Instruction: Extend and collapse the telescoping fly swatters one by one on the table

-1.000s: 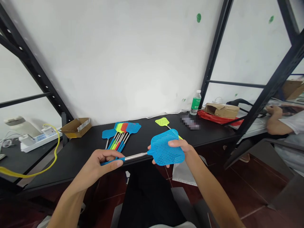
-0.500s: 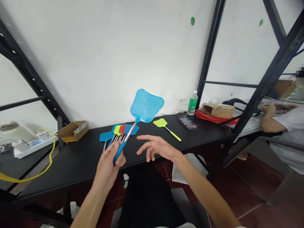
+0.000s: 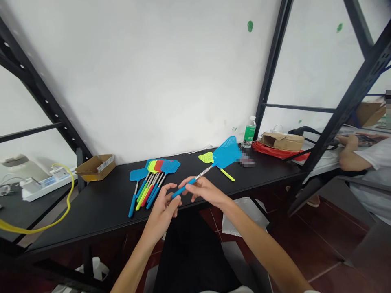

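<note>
Blue fly swatter (image 3: 225, 152) in right hand (image 3: 206, 192)

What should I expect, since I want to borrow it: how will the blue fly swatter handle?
The blue fly swatter should feel light: its mesh head looks like thin perforated plastic, probably somewhat flexible. The slim metal shaft looks stiff. The blue grip looks smooth, so it may slip slightly.

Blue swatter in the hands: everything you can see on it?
The blue fly swatter has a perforated plastic head, a thin steel shaft and a blue grip. It is held tilted above the table, head raised and pointing away. The right hand's fingers hold the grip; the left hand is beside the grip's end, contact unclear.
</note>
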`<state>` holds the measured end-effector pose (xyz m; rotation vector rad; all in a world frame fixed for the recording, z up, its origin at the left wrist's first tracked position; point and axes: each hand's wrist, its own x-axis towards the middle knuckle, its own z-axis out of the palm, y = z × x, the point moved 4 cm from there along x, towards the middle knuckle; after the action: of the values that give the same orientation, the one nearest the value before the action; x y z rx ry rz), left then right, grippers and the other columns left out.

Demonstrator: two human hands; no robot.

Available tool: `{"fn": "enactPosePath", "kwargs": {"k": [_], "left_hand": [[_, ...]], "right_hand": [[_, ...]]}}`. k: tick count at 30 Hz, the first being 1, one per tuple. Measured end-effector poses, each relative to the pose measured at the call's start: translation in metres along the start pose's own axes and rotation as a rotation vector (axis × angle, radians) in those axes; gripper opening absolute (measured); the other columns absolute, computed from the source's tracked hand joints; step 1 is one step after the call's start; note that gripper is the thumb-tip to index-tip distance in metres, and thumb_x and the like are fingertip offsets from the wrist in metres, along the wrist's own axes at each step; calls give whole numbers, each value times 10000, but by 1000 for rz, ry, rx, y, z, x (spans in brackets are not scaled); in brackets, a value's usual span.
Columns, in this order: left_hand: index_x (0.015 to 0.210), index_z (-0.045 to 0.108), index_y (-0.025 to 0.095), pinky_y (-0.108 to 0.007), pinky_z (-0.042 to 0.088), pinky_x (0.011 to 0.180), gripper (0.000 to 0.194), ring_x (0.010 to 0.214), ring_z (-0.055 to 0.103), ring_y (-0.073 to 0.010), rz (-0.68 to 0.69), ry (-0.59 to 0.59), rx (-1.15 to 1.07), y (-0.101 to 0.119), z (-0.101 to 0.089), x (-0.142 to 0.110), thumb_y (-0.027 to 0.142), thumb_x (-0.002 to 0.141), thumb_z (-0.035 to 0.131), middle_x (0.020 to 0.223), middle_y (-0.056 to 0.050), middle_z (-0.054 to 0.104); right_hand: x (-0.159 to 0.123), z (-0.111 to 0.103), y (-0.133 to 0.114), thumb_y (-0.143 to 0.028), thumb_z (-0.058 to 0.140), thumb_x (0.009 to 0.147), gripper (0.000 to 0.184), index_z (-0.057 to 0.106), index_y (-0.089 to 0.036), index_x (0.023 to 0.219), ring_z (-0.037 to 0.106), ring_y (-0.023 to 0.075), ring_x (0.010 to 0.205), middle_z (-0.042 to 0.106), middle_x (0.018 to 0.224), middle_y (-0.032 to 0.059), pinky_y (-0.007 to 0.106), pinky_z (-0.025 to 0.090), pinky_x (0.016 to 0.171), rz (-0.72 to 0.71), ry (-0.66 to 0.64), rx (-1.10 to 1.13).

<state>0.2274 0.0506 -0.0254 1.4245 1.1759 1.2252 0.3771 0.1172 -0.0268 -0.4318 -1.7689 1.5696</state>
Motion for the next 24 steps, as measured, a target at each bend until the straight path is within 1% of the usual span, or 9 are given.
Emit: {"fn": "enactPosePath", "kwargs": {"k": [2,4,7,9,11,13,17,19,24], "left_hand": [[1278,465,251,-250,428,577,450,584,528,-118,1,5,122,-3,-5,2,459,901,594,815,10,622],[1290,504,241,-304,498,699,452,746,626,-167,13,37,291,-9,-12,5,462,902,576,970,-46,667],[1308,568,247,-412,508,910,450,1101,636,-266,87,117,625,-17,-25,11,466,917,525,1250,-104,649],[1341,580,244,-475,465,1015,468,1285,547,-311,140,160,845,-24,-31,14,451,931,490,1378,-110,605],[1379,574,213,-515,429,1068,502,1378,471,-335,170,183,1016,-31,-35,17,437,943,464,1449,-132,564],[1413,562,185,-548,404,1088,536,1427,413,-362,158,192,1145,-40,-38,18,435,952,454,1509,-164,505],[1457,537,180,-582,339,1127,569,1470,333,-404,103,165,1307,-58,-39,21,453,965,446,1574,-192,412],[1451,545,173,-570,325,1140,572,1475,327,-399,104,152,1341,-62,-39,22,469,974,430,1566,-207,420],[1411,584,177,-554,348,1127,559,1449,380,-381,132,160,1372,-63,-38,23,488,980,412,1506,-201,502]], "right_hand": [[-2,-15,-7,-515,660,895,372,665,-188,1073,684,217,1006,699,1152,107,225,550,599,-6,107,49],[-4,-32,-9,-517,651,895,346,607,-204,1037,707,214,973,683,1233,113,226,551,578,17,205,69],[-8,-61,-3,-530,606,910,336,541,-208,979,685,142,667,733,1002,79,216,521,506,105,304,-73],[-10,-80,4,-520,568,922,315,515,-210,944,562,98,458,688,756,9,199,443,415,154,375,-200],[-11,-95,11,-490,533,932,289,514,-205,887,442,77,372,621,644,-28,196,350,364,176,423,-316],[-13,-107,16,-449,523,931,271,532,-196,833,423,79,386,593,606,-28,205,330,388,194,470,-438],[-18,-125,20,-360,587,888,196,625,-174,838,552,123,541,618,614,-4,228,404,543,240,552,-651],[-19,-131,23,-332,605,873,196,673,-166,952,597,148,607,641,637,0,245,424,603,275,579,-698],[-20,-137,28,-310,603,877,471,606,-138,1316,663,200,761,701,749,29,296,467,738,314,610,-750]]}}
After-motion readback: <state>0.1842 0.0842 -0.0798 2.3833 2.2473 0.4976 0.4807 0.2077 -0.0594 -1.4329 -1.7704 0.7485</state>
